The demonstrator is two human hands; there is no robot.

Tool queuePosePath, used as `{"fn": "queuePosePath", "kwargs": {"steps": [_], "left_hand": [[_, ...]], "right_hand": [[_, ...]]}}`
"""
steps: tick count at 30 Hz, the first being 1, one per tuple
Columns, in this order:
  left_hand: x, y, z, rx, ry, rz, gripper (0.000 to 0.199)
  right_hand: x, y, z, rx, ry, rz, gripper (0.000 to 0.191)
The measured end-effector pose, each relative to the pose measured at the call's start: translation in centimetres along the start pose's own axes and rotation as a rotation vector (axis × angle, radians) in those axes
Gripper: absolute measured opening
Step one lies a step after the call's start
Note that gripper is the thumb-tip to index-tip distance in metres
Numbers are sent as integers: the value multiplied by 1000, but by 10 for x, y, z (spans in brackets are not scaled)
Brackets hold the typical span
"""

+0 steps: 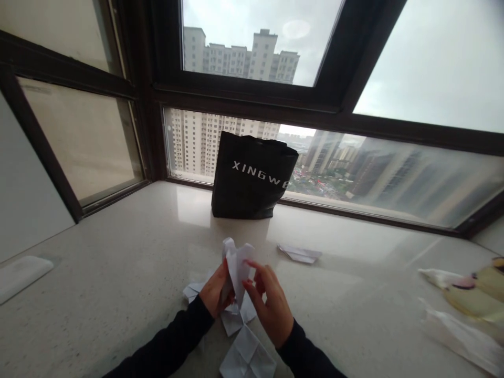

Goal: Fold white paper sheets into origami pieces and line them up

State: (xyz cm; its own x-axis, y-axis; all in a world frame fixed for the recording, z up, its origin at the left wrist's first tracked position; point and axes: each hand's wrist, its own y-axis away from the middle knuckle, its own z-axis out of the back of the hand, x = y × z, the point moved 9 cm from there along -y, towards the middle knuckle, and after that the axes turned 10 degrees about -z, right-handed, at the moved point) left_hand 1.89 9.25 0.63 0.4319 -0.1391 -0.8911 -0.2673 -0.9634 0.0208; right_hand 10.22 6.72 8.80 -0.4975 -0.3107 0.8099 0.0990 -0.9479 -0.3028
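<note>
A partly folded sheet of white paper is raised above the sill, creased and standing up in flaps. My left hand grips it from the left side, fingers closed around its lower part. On the right, my right hand has its index finger and thumb apart, both at the paper's right flap; whether they press on it is hard to make out. Below the hands lie several folded paper pieces, one a squarish folded paper with crossing creases. Another flat folded paper strip rests beyond my right hand.
A black bag with white lettering stands against the window behind the hands. A white flat object lies at the left edge of the pale stone sill. A plastic wrapper and a yellowish item are at the right.
</note>
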Motion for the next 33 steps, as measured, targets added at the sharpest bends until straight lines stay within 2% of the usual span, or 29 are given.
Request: {"fn": "queuePosePath", "kwargs": {"steps": [2, 4, 6, 7, 11, 14, 17, 19, 24, 27, 33], "left_hand": [[1, 2, 3, -35, -61, -39, 55], [-1, 5, 2, -40, -133, -80, 52], [-4, 8, -1, -23, -164, -95, 50], [-7, 9, -3, -13, -170, -96, 50], [-17, 11, -9, 23, -185, -96, 56], [-17, 10, -7, -2, -142, -84, 57], [-13, 6, 2, -72, -70, -92, 55], [-7, 2, 7, -100, -35, -88, 57], [7, -2, 8, -113, 43, -29, 63], [11, 2, 10, -141, 37, -26, 64], [9, 3, 12, -153, 4, -60, 74]], "right_hand": [[-22, -3, 5, -27, -190, -182, 48], [-38, -4, -3, 56, -379, -330, 64], [-45, -4, -10, 120, -524, -417, 71], [-47, -5, -10, 122, -564, -439, 68], [-47, -10, -2, 90, -554, -438, 29], [-48, -15, 12, 36, -545, -428, 26], [-44, -18, 33, -76, -570, -384, 28], [-38, -18, 38, -99, -616, -354, 27], [-23, -8, 2, 81, -683, -393, 31], [-23, -6, -10, 58, -611, -386, 32], [-30, -9, -6, -20, -421, -345, 26]]}}
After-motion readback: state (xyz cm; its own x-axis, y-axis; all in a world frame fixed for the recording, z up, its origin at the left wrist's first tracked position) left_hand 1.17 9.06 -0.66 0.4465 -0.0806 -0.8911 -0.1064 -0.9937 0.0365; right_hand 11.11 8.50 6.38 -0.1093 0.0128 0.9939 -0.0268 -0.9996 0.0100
